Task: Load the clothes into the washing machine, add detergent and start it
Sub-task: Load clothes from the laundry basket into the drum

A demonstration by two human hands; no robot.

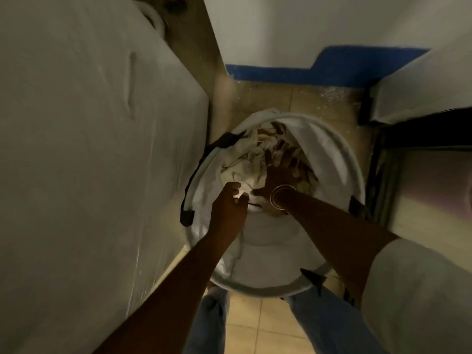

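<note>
While I look down, both hands reach into a laundry basket point(339, 159): right hand point(277, 177) spread open on clothes point(245, 162), left hand point(229, 205) loosely curled, holding nothing.

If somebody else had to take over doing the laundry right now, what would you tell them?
Left hand: reaching into the white laundry basket, fingers curled near the cloth; whether it grips anything is unclear.
Right hand: pressed down into the clothes, a bangle on the wrist; grip hidden.
The clothes, pale and crumpled, all lie in the basket, which stands on the tiled floor between the person's legs.
A large white appliance stands at the left; its door is not in view.
Done: nothing loaded that can be seen.
Left: lift the clothes out, load them, add detergent, start the machine.
</note>
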